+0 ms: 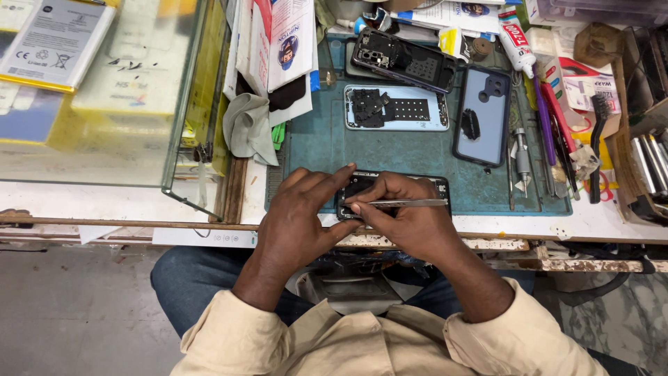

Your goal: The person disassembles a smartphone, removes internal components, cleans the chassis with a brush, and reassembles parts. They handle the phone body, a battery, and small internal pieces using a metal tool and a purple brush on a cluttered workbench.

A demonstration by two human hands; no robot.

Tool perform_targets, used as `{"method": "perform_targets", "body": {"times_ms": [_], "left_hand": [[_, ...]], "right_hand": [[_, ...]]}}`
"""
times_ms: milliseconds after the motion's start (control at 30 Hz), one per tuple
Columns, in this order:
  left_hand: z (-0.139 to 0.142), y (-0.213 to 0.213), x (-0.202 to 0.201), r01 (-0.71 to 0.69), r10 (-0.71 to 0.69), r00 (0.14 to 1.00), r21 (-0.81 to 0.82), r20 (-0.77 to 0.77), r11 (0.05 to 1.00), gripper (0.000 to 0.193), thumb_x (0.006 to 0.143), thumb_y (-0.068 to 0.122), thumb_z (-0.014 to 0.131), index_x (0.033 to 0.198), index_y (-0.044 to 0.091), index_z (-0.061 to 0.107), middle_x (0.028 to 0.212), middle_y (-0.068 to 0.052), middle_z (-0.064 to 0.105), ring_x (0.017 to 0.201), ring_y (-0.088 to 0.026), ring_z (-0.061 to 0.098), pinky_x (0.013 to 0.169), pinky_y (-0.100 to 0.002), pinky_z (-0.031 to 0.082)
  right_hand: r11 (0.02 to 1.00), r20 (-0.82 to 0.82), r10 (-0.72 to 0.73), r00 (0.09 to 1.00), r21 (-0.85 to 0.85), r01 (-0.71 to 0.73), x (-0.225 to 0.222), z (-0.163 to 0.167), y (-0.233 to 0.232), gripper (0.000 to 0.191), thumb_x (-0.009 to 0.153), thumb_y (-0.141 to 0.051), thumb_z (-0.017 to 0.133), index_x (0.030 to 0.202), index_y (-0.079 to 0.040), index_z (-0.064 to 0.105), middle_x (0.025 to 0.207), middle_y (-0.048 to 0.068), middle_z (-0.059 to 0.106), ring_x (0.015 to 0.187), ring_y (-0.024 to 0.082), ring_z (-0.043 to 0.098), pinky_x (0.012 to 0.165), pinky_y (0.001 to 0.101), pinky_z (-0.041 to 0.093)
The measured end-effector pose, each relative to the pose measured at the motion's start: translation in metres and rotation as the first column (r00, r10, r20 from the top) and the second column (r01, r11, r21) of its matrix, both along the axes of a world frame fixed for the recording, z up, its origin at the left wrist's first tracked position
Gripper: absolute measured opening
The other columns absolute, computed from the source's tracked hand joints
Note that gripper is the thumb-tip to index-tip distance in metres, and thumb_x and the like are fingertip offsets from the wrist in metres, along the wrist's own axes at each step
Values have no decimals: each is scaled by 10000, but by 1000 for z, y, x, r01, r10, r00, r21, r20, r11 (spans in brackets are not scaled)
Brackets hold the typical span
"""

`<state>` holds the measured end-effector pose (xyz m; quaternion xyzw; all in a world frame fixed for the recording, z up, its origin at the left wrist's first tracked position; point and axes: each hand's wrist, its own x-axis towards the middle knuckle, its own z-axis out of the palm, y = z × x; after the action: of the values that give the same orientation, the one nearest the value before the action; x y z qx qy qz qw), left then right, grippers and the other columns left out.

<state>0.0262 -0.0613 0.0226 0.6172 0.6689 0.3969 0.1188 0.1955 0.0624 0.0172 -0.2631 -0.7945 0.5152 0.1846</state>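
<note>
White workbench (612, 221), front edge chipped, bears a teal work mat (390, 150). Beyond the grip on it: two opened phone bodies (396, 108) (402, 59). Right: dark phone back (482, 115), hand tools (550, 129).

phone repair bench: opened phones (396, 108), tools (550, 129)

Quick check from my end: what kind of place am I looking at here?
Most likely a phone repair bench: an opened phone under both hands, tweezers in the right hand, more stripped phones on a teal work mat, and hand tools alongside.
</note>
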Motion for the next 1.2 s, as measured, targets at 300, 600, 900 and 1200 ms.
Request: {"method": "perform_targets", "body": {"times_ms": [300,600,900,1200], "left_hand": [[-3,1,-1,-2,2,999,2,-37,1000,772,717,258,915,1413,108,615,982,-80,708,954,-265,622,874,-397,530],[-2,-5,-8,43,-37,981,-29,192,999,938,658,323,927,1493,186,523,1281,-111,675,1134,-279,641,928,-381,555],[8,-11,-15,-7,25,973,79,-231,997,901,570,410,921,1348,73,617,1287,-158,676,1157,-390,589,962,-494,433],[-10,-63,37,129,-114,902,-8,416,992,154,906,245,740,900,98,787,803,-58,747,740,-248,712,672,-371,542]], "right_hand": [[999,69,27,997,26,-29,1,3,-2,142,864,-112,813,841,-18,707,832,90,797,730,85,732,612,250,581],[984,-189,-58,980,-175,24,20,0,18,116,947,-74,723,961,-4,632,970,115,778,710,85,696,594,245,590],[966,-197,-140,970,-241,90,37,-1,17,103,962,-101,711,968,-3,680,869,121,739,713,143,703,615,280,589],[975,-280,209,937,-9,-220,67,-11,-40,174,821,-7,843,943,-13,719,954,124,766,894,215,765,760,336,628]]}}
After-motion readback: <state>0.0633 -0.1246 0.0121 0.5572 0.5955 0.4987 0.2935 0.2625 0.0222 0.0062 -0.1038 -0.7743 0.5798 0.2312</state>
